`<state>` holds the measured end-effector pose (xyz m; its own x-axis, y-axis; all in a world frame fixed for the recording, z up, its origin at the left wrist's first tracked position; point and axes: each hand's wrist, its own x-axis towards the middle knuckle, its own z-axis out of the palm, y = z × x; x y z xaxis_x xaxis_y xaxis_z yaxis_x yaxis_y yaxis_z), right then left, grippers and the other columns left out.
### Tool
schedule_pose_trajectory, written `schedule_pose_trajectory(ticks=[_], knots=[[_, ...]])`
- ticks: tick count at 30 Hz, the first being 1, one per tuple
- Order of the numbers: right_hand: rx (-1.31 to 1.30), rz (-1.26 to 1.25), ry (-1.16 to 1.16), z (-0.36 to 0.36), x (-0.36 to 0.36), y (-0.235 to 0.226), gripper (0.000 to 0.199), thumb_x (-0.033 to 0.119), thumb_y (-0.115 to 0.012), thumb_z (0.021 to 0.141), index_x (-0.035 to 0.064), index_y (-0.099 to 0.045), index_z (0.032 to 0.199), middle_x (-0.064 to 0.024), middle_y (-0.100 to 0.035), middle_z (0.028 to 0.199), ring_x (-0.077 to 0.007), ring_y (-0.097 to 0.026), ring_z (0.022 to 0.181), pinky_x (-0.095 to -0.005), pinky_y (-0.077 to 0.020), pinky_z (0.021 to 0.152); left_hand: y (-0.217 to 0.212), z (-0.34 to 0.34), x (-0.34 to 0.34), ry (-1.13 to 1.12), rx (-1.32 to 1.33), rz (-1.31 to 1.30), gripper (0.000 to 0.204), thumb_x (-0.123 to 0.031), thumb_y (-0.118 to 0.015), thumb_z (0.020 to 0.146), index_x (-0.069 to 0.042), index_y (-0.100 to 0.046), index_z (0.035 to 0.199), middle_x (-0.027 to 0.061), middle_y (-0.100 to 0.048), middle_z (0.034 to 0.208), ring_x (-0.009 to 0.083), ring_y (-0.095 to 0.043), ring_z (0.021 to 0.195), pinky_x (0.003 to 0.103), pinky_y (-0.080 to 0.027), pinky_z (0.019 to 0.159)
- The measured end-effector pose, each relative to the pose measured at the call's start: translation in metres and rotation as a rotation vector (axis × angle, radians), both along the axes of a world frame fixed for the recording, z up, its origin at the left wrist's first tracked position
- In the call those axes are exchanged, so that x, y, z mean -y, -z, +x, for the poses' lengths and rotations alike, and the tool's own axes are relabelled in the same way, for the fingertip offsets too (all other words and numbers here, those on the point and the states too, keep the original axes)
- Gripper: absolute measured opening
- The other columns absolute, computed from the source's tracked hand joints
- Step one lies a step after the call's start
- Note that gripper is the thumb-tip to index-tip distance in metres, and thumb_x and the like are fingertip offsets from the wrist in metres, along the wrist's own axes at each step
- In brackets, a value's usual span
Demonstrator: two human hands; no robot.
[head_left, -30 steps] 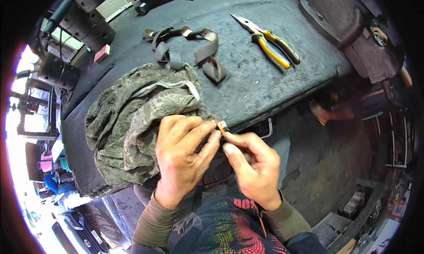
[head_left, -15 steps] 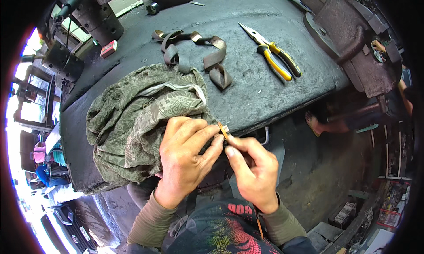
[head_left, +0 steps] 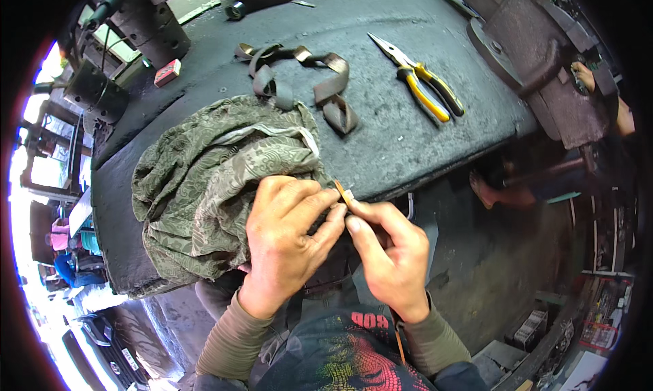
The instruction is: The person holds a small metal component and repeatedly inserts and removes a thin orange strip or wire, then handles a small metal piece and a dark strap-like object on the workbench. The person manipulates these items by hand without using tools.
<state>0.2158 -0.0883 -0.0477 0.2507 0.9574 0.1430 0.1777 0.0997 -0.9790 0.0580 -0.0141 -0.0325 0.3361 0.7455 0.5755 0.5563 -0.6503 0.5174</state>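
Note:
Close together at the table's front edge, both my hands pinch a thin copper-coloured strip. My left hand holds it from the left with thumb and fingertips. My right hand grips it from the right between thumb and forefinger. Beside the strip's upper end a small pale piece shows at the fingertips; its kind is unclear. An orange length hangs below my right wrist, perhaps part of the same strip. A crumpled green patterned cloth lies just beyond my left hand.
On the dark worktable lie long-nose pliers with yellow-black handles, a curled dark metal strip and a small red box. A heavy vise stands at the right. Beyond it, another person's hand and foot show.
My fingertips have shifted very slightly, and a bit more of the copper-coloured strip shows above them. At the far right, the other person's hand and arm have moved.

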Motion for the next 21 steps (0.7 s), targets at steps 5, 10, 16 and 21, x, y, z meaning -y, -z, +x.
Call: schedule_pose_trajectory(ticks=[5, 10, 16, 21], knots=[[0.040, 0.224, 0.019, 0.0000, -0.0016, -0.0014, 0.019, -0.001, -0.075, 0.103, -0.0051, -0.077, 0.122, -0.0083, -0.076, 0.089, -0.0060, -0.058, 0.068, -0.0268, -0.0480, 0.060, -0.0015, -0.0001, -0.0004, 0.014, 0.004, -0.005, 0.026, -0.004, -0.093, 0.078, -0.005, -0.083, 0.103, 0.0076, -0.074, 0.100, 0.0297, -0.068, 0.097, 0.041, -0.059, 0.082], [0.027, -0.025, 0.003, 0.0021, 0.0014, -0.0030, 0.022, 0.000, -0.076, 0.103, -0.0046, -0.077, 0.124, -0.0106, -0.077, 0.092, -0.0070, -0.063, 0.072, -0.0258, -0.0509, 0.064, -0.0007, -0.0002, -0.0014, -0.003, -0.012, -0.005, 0.025, -0.005, -0.093, 0.079, -0.005, -0.083, 0.102, 0.0079, -0.075, 0.100, 0.0301, -0.067, 0.097, 0.041, -0.058, 0.083], [0.027, 0.009, 0.019, -0.0015, 0.0023, -0.0020, 0.022, 0.000, -0.076, 0.103, -0.0046, -0.077, 0.125, -0.0080, -0.078, 0.090, -0.0051, -0.060, 0.068, -0.0274, -0.0486, 0.059, -0.0022, 0.0003, -0.0006, 0.015, -0.008, -0.027, 0.025, -0.005, -0.092, 0.080, -0.005, -0.083, 0.103, 0.0084, -0.075, 0.101, 0.0298, -0.068, 0.098, 0.041, -0.058, 0.084], [0.038, 0.091, 0.020, 0.0013, 0.0028, -0.0034, 0.020, -0.001, -0.075, 0.103, -0.0044, -0.077, 0.123, -0.0123, -0.079, 0.094, -0.0066, -0.067, 0.075, -0.0273, -0.0526, 0.064, -0.0015, -0.0001, -0.0016, 0.021, 0.006, -0.017, 0.024, -0.004, -0.091, 0.080, -0.006, -0.083, 0.103, 0.0079, -0.075, 0.101, 0.0300, -0.068, 0.097, 0.041, -0.058, 0.084]])
